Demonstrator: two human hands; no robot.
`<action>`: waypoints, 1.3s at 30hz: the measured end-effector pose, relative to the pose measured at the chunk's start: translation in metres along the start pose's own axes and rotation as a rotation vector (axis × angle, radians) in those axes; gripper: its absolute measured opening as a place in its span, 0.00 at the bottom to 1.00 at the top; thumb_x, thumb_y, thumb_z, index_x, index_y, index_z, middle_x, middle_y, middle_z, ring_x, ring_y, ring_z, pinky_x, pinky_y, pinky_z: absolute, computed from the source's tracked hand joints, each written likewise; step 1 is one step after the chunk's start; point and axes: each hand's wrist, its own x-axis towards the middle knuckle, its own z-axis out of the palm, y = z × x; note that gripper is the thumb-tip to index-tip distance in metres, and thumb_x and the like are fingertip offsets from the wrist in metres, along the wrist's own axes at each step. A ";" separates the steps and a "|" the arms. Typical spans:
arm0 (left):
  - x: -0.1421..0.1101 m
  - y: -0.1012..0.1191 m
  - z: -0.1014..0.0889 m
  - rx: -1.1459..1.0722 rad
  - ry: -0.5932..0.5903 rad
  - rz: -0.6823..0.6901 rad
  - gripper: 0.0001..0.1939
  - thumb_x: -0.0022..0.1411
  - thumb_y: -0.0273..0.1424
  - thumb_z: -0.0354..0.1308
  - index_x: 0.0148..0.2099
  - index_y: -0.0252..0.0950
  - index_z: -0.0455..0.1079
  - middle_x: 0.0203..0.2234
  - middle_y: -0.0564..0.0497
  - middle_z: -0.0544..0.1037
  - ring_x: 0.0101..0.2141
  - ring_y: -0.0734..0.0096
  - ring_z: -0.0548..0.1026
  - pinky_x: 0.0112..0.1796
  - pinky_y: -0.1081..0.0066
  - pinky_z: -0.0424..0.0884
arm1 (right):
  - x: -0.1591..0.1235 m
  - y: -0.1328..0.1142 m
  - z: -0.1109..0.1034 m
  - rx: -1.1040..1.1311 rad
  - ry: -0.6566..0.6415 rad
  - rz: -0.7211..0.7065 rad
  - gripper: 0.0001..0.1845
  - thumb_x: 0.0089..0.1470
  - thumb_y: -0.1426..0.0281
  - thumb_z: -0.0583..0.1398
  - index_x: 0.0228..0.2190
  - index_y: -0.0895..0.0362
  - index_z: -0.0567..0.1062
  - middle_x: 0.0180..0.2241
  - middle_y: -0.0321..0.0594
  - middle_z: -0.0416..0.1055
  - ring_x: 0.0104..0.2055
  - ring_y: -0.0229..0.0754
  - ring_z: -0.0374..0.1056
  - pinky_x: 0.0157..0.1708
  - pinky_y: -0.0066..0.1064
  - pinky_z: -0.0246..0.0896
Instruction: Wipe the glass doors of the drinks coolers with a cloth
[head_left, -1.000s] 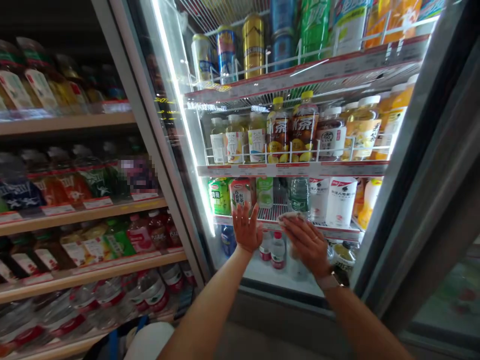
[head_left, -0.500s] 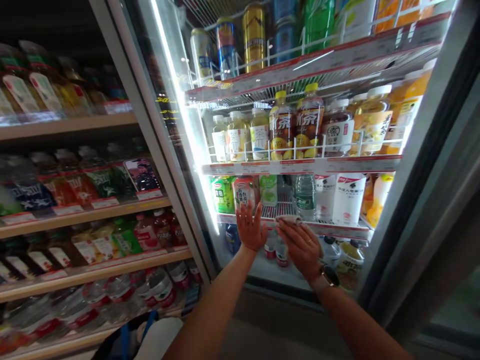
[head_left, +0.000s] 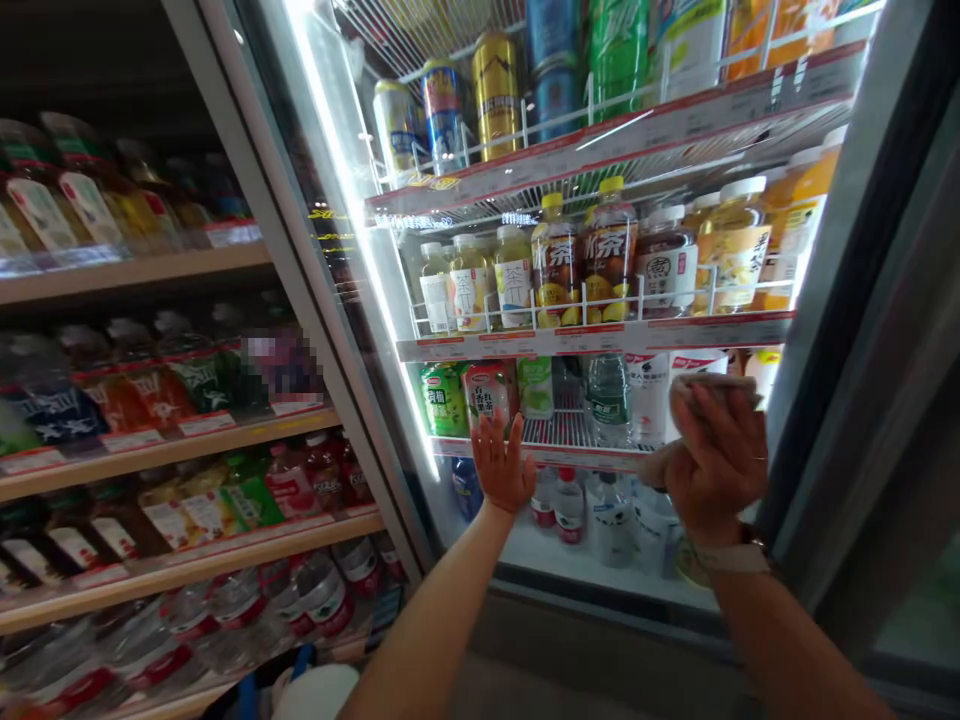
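A lit drinks fridge with a glass front (head_left: pixel 570 455) fills the middle of the head view. My left hand (head_left: pixel 504 472) rests open, fingers spread upward, seemingly flat against the glass in front of a red tea bottle (head_left: pixel 487 388). Over on the right, my right hand (head_left: pixel 712 470) presses a folded greyish cloth (head_left: pixel 726 388) under its fingers, near the fridge's right frame. The cloth and fingers partly cover a white-labelled bottle (head_left: pixel 694 362). A watch strap circles my right wrist.
Wooden shelves (head_left: pixel 195 425) of bottled drinks stand to the left. Inside the fridge, wire racks hold bottles and cans (head_left: pixel 496 95). A dark door frame (head_left: pixel 847 350) runs down the right. A white rounded object (head_left: pixel 319 692) sits at the bottom edge.
My right hand has moved right and upward with the cloth, from the middle of the fridge toward its right frame. My left hand has stayed in nearly the same place.
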 end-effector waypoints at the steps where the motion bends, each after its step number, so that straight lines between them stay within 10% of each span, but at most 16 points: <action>1: 0.001 0.000 0.000 0.003 0.004 0.004 0.32 0.67 0.32 0.46 0.71 0.37 0.45 0.69 0.44 0.46 0.68 0.52 0.43 0.65 0.48 0.47 | 0.004 0.004 0.000 -0.028 0.042 0.028 0.28 0.56 0.83 0.51 0.55 0.53 0.72 0.55 0.43 0.72 0.62 0.54 0.61 0.62 0.54 0.55; 15: 0.002 0.001 0.001 0.036 0.048 0.019 0.29 0.69 0.36 0.41 0.70 0.36 0.48 0.68 0.42 0.51 0.68 0.54 0.45 0.64 0.50 0.48 | -0.045 -0.084 0.030 0.251 -0.301 -0.191 0.22 0.61 0.80 0.53 0.52 0.51 0.74 0.48 0.37 0.77 0.50 0.37 0.73 0.64 0.34 0.53; 24: 0.000 -0.002 0.000 0.009 0.021 0.027 0.29 0.68 0.30 0.41 0.70 0.36 0.47 0.69 0.43 0.47 0.68 0.54 0.43 0.65 0.50 0.46 | -0.052 -0.067 0.016 0.337 -0.440 -0.400 0.22 0.63 0.79 0.52 0.55 0.53 0.71 0.51 0.37 0.75 0.54 0.36 0.70 0.63 0.34 0.57; 33: 0.002 0.000 0.000 0.019 0.031 0.029 0.31 0.66 0.31 0.44 0.70 0.36 0.48 0.69 0.43 0.49 0.68 0.52 0.44 0.64 0.48 0.50 | 0.014 0.016 -0.009 -0.020 0.091 0.034 0.27 0.59 0.81 0.50 0.56 0.54 0.71 0.53 0.45 0.73 0.61 0.54 0.63 0.59 0.51 0.61; 39: 0.000 0.000 0.001 0.017 0.030 0.020 0.31 0.67 0.31 0.44 0.70 0.35 0.47 0.68 0.42 0.50 0.68 0.51 0.44 0.64 0.47 0.49 | 0.000 -0.006 0.006 0.027 0.018 0.034 0.29 0.57 0.82 0.50 0.56 0.51 0.71 0.53 0.42 0.74 0.59 0.50 0.66 0.58 0.48 0.63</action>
